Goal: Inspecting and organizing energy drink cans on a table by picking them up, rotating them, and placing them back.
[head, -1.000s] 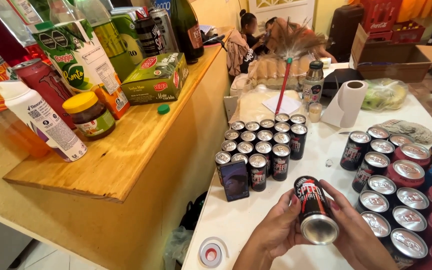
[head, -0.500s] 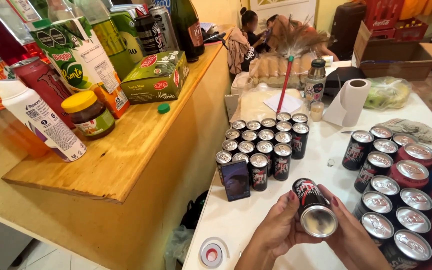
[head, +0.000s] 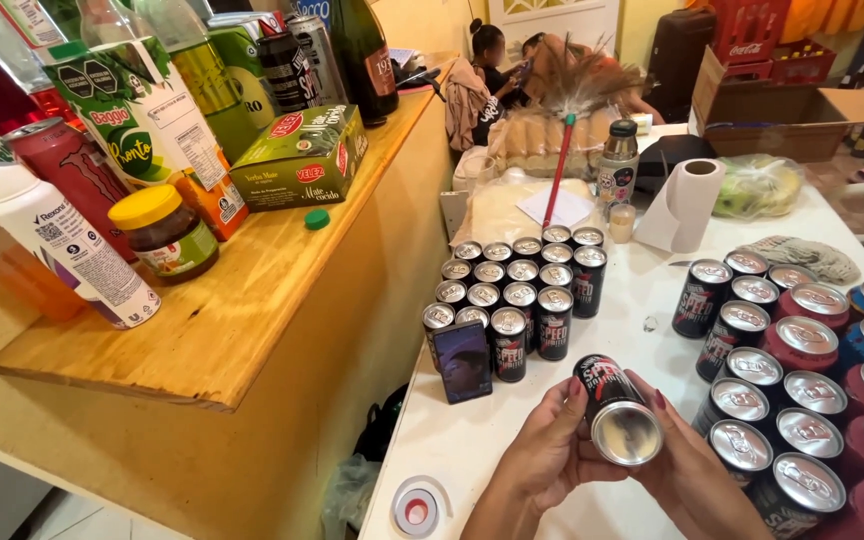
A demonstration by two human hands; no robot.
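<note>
Shelf (head: pixel 202 330): running along the left, carrying a jar (head: pixel 164 232), a spray bottle (head: pixel 67 250) and a green box (head: pixel 302 155)
Small cans (head: pixel 517 290): standing in a block on the table (head: pixel 462 440), a phone (head: pixel 462 360) leaning at their front
Left hand (head: pixel 542 460): curling half closed round the can (head: pixel 617 410), fingers wrapping its left side
Can: lying tilted between both hands, low over the table, long axis running away from the person, its bottom end facing the camera
Right hand (head: pixel 687 470): cupping the can from the right, thumb on top; both hands sitting equally near
Wide cans (head: pixel 812 400): crowding just right of the hands
</note>
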